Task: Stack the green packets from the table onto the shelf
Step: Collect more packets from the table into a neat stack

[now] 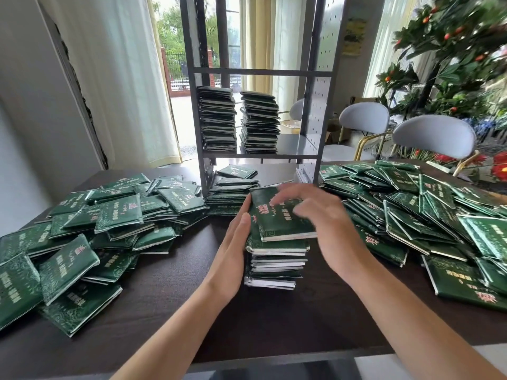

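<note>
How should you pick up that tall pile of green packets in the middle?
Probably by its two long sides near the bottom, one hand from each side. The packet stack is tall and uneven, and the top packet sits crooked, so side pressure keeps it together.

The green packets [279, 215] bear printed characters, too blurred to read.

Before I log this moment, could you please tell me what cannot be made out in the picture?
- Right hand, head view: fingers motion-blurred, so their contact with the top packet is unclear.
- Stack between the hands: its count is unclear, since the left hand covers its left edge.
- Packet print: too small to read.
- Shelf: top cut off by the frame edge.
- Loose packets: piles overlap, lower ones hidden.
</note>
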`<state>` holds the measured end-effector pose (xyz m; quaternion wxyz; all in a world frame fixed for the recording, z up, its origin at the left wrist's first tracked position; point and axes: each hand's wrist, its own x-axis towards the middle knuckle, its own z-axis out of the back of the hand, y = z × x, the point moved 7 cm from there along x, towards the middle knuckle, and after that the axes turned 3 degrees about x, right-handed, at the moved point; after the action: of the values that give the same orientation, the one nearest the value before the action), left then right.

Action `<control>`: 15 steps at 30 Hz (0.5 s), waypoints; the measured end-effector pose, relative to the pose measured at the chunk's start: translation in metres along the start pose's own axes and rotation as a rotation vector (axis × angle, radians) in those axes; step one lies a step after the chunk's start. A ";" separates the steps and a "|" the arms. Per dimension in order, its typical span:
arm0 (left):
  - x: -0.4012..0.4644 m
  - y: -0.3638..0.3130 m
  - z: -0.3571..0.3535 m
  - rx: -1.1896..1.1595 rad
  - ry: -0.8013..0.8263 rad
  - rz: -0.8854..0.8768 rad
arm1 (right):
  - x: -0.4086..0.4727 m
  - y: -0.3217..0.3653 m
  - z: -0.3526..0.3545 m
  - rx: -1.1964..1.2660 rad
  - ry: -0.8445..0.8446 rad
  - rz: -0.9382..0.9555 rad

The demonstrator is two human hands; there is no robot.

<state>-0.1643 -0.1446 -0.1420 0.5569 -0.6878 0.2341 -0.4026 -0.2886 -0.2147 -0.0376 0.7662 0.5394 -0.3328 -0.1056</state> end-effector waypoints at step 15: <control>0.004 0.007 -0.003 0.170 0.062 -0.003 | -0.002 -0.079 -0.021 0.599 -0.078 -0.575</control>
<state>-0.1631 -0.1514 -0.1472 0.6051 -0.6256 0.2153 -0.4428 -0.2612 -0.2289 -0.1138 0.5013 0.8051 -0.2134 -0.2344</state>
